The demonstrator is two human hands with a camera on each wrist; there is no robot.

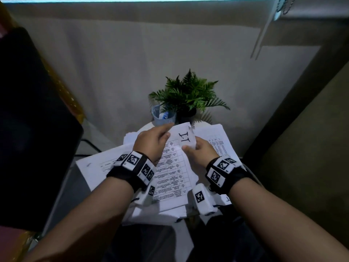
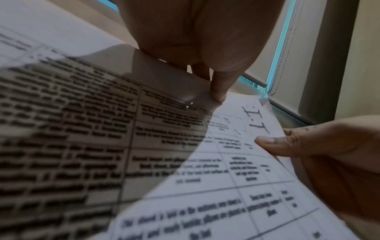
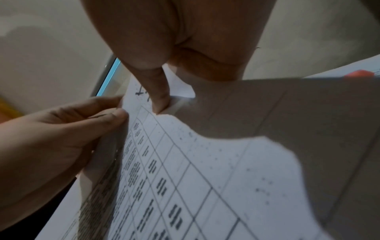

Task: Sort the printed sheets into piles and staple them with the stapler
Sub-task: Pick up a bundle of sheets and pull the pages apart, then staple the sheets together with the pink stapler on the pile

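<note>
Both hands hold up one printed sheet (image 1: 174, 167) with a ruled table and a handwritten "1.1" at its far corner. My left hand (image 1: 167, 133) pinches the sheet's far left edge; its thumb (image 2: 218, 91) lies on the paper's face. My right hand (image 1: 188, 147) pinches the marked corner, where the thumb (image 3: 161, 99) folds the paper a little. Under the held sheet lie more printed sheets: a pile to the left (image 1: 98, 163), one to the right (image 1: 219, 140) and one at the back (image 1: 130, 137). No stapler is plainly in view.
The papers cover a small white round table (image 1: 146, 128). A green fern (image 1: 188, 93) and a clear plastic cup (image 1: 163, 114) stand at its far edge. A large black object (image 1: 28, 120) fills the left side. A small red-orange thing (image 3: 359, 73) lies on the right papers.
</note>
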